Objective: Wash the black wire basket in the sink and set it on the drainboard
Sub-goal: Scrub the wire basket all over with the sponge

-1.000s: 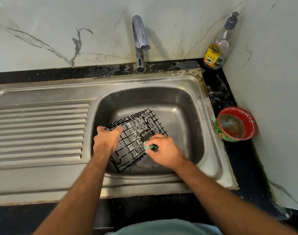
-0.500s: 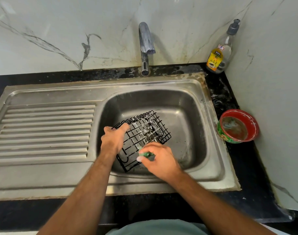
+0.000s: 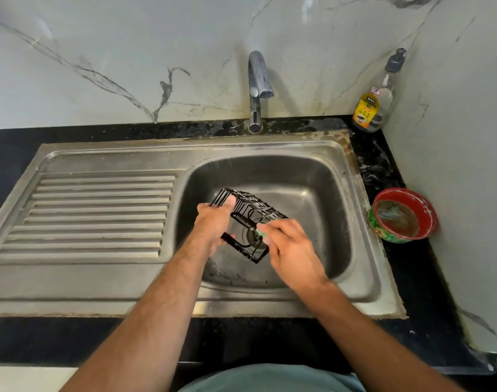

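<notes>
**Wire basket held tilted over the drain**

The black wire basket (image 3: 248, 222) hangs above the sink (image 3: 337, 193) drain, long axis running away-left to near-right. Left hand (image 3: 213, 222) clamps its far-left end; right hand (image 3: 291, 247) pinches a green scrubber (image 3: 260, 234) against it. Likely light, stiff, slippery when soapy; the rim wires look best to hold.

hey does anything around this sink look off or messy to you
The counter strip behind the sink is worn and blotchy around the tap base, and the sink's back right corner looks stained. The red bowl holds murky liquid. Nothing looks spilled or broken.
</notes>
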`<control>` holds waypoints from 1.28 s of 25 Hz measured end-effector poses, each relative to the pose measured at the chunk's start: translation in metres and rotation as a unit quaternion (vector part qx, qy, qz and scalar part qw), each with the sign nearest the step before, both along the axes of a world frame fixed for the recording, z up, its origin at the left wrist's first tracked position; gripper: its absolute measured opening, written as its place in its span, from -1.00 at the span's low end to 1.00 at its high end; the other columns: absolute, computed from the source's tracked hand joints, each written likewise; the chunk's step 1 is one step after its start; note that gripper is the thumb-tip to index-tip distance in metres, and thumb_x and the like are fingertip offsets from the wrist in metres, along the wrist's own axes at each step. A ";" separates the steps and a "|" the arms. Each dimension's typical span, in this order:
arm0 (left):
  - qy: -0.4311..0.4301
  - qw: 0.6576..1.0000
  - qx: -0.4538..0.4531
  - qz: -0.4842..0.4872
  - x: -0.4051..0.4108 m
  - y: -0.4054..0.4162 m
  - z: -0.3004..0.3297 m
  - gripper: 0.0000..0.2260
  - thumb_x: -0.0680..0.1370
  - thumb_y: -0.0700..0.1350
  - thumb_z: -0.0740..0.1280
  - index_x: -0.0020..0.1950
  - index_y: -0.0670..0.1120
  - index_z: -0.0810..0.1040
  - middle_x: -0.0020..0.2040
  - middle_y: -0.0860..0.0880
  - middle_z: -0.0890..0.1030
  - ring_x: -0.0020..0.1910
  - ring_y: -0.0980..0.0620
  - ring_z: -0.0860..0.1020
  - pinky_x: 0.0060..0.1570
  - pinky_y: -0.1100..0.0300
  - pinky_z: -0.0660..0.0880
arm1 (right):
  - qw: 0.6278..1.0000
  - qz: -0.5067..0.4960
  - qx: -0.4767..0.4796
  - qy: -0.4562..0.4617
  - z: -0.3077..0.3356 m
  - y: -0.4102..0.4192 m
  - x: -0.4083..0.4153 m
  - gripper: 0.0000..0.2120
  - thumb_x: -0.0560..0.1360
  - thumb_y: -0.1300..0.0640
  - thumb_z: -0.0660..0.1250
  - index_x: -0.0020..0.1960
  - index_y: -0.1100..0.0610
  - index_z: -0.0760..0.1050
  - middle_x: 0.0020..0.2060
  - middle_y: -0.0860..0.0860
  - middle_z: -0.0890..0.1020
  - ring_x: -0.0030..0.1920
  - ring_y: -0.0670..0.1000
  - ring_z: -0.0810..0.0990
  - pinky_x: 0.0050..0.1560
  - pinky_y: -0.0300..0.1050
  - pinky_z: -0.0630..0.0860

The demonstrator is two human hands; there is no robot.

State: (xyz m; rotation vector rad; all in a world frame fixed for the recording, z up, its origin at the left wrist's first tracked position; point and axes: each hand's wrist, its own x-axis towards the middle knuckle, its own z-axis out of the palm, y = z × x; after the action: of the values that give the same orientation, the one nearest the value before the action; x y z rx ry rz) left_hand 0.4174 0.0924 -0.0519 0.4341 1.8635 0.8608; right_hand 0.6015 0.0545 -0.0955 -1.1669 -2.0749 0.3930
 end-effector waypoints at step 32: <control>-0.062 0.994 0.077 0.040 0.003 -0.044 -0.006 -0.72 0.67 0.00 0.31 0.28 -0.07 0.30 0.03 -0.04 0.47 -0.30 0.06 0.43 -0.03 -0.14 0.68 | 0.984 0.152 -0.034 -0.089 0.029 0.037 -0.009 -0.91 0.52 0.19 0.43 -0.02 0.10 0.71 -0.09 -0.03 0.71 -0.07 0.02 0.60 0.08 -0.07 0.55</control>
State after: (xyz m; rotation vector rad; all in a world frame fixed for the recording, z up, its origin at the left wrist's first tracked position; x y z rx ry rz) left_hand 0.4199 0.0481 -0.0575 0.3941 1.7158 1.0674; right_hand 0.5927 0.0919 -0.0669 -0.9530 -2.4228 0.5229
